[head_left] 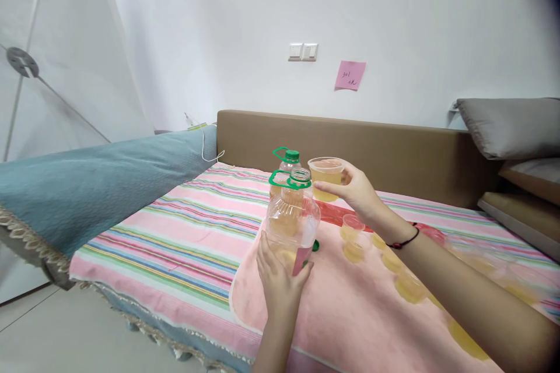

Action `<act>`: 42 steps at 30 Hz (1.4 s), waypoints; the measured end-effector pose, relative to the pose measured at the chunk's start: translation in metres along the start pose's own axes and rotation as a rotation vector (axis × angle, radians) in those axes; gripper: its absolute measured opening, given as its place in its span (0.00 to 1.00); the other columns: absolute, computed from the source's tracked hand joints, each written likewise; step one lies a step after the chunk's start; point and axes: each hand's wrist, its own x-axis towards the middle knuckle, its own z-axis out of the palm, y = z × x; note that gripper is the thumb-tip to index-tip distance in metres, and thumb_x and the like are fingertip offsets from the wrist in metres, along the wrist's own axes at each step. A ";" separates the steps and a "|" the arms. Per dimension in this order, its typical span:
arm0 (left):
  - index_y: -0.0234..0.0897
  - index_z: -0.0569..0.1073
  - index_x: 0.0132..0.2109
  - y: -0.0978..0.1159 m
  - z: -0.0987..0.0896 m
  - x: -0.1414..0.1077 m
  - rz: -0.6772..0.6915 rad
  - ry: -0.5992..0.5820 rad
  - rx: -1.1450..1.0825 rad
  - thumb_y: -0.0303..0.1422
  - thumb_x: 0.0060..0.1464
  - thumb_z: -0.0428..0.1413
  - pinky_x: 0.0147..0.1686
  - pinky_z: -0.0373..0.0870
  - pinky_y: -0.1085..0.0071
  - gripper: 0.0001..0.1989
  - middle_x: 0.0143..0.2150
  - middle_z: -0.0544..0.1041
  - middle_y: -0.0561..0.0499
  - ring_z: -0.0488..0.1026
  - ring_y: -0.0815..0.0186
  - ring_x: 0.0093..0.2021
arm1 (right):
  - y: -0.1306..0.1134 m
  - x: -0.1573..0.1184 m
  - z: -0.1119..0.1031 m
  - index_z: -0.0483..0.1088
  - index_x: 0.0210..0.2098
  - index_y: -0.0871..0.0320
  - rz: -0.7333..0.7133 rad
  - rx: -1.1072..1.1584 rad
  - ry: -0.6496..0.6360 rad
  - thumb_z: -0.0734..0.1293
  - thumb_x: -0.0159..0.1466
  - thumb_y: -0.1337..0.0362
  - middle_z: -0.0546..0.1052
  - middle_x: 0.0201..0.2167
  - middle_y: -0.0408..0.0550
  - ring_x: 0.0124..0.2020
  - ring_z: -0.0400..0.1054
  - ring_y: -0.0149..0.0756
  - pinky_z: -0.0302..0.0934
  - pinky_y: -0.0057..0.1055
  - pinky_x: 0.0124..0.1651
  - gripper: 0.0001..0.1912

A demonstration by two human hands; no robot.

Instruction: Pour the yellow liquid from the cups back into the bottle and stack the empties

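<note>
My left hand (280, 280) is wrapped round the lower part of a clear plastic bottle (292, 221), which has a green carry handle and an uncapped mouth. My right hand (356, 189) grips a clear plastic cup (326, 178) of pale yellow liquid, raised beside the bottle's mouth. A second bottle with a green cap (292, 155) stands just behind the first. Low beside the held bottle, a loose green cap (315, 245) shows on the pink mat (258, 297). Under my right forearm sit several more cups (353, 252) of yellow liquid, partly hidden by the arm.
A pink striped cover (175, 233) lies beneath the mat. The brown backrest (341, 145) runs along the wall, with a blue-covered armrest (109, 180) at left. Stacked cushions (516, 128) fill the right corner. A white cable (212, 157) trails near the backrest.
</note>
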 end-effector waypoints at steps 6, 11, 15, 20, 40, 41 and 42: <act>0.34 0.41 0.69 -0.001 0.001 -0.001 -0.002 -0.018 0.015 0.40 0.43 0.67 0.64 0.54 0.44 0.56 0.68 0.54 0.29 0.52 0.43 0.69 | -0.008 -0.001 -0.001 0.73 0.46 0.53 0.018 -0.003 -0.024 0.78 0.47 0.57 0.80 0.48 0.49 0.51 0.73 0.47 0.67 0.45 0.55 0.27; 0.34 0.41 0.69 0.000 0.001 -0.001 -0.015 -0.020 0.006 0.41 0.43 0.67 0.65 0.54 0.45 0.56 0.68 0.54 0.30 0.52 0.44 0.69 | -0.012 -0.001 -0.002 0.73 0.46 0.53 0.036 -0.027 -0.038 0.78 0.47 0.59 0.80 0.48 0.49 0.51 0.73 0.46 0.68 0.45 0.54 0.26; 0.34 0.42 0.69 0.001 0.000 -0.001 -0.018 -0.018 -0.011 0.41 0.43 0.67 0.64 0.54 0.46 0.56 0.67 0.55 0.30 0.52 0.44 0.69 | -0.014 -0.001 -0.002 0.74 0.46 0.53 0.053 -0.053 -0.048 0.78 0.48 0.59 0.80 0.48 0.49 0.51 0.73 0.46 0.69 0.45 0.53 0.26; 0.35 0.43 0.69 0.001 0.000 0.000 -0.014 -0.011 -0.032 0.43 0.43 0.66 0.64 0.54 0.46 0.55 0.67 0.56 0.32 0.52 0.44 0.69 | -0.013 -0.001 -0.004 0.73 0.47 0.53 0.027 -0.061 -0.079 0.78 0.49 0.58 0.79 0.50 0.50 0.51 0.73 0.47 0.69 0.45 0.53 0.26; 0.34 0.42 0.69 -0.001 0.002 -0.001 0.035 0.026 0.027 0.42 0.43 0.66 0.62 0.58 0.46 0.55 0.67 0.56 0.31 0.54 0.43 0.68 | -0.021 0.007 -0.012 0.74 0.45 0.54 0.021 -0.184 -0.137 0.78 0.47 0.56 0.79 0.47 0.50 0.47 0.74 0.45 0.71 0.44 0.50 0.27; 0.34 0.42 0.69 -0.001 0.003 -0.001 0.037 0.030 0.029 0.42 0.43 0.66 0.62 0.58 0.46 0.55 0.66 0.56 0.31 0.54 0.43 0.68 | -0.021 0.008 -0.012 0.73 0.45 0.53 0.028 -0.190 -0.145 0.78 0.47 0.56 0.79 0.47 0.50 0.47 0.74 0.46 0.71 0.44 0.49 0.27; 0.34 0.42 0.69 -0.002 0.003 -0.001 0.039 0.033 0.033 0.42 0.43 0.66 0.62 0.58 0.46 0.55 0.66 0.56 0.31 0.54 0.44 0.68 | -0.022 0.008 -0.013 0.73 0.46 0.53 0.036 -0.196 -0.152 0.79 0.47 0.55 0.79 0.47 0.50 0.47 0.74 0.46 0.71 0.44 0.48 0.28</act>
